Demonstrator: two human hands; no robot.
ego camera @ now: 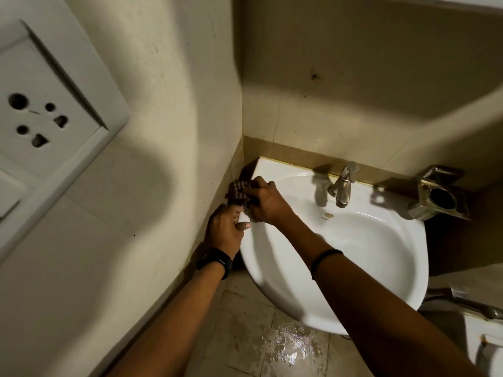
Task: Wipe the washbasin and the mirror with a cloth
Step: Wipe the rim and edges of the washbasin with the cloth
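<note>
A white washbasin (362, 240) is fixed to the back wall, with a metal tap (343, 186) at its rear. A dark checked cloth (239, 193) lies bunched on the basin's left rear rim, close to the side wall. My right hand (265, 201) presses down on the cloth, fingers curled over it. My left hand (226, 229) grips the basin's left rim just below the cloth, thumb on top of the rim, a black watch on the wrist. No mirror is in view.
The side wall (152, 186) stands tight against the basin's left edge, with a white socket plate (40, 110) up left. A metal holder (441, 198) is mounted right of the tap. The tiled floor below shows a wet patch (291, 346). A white fixture (487, 344) sits at lower right.
</note>
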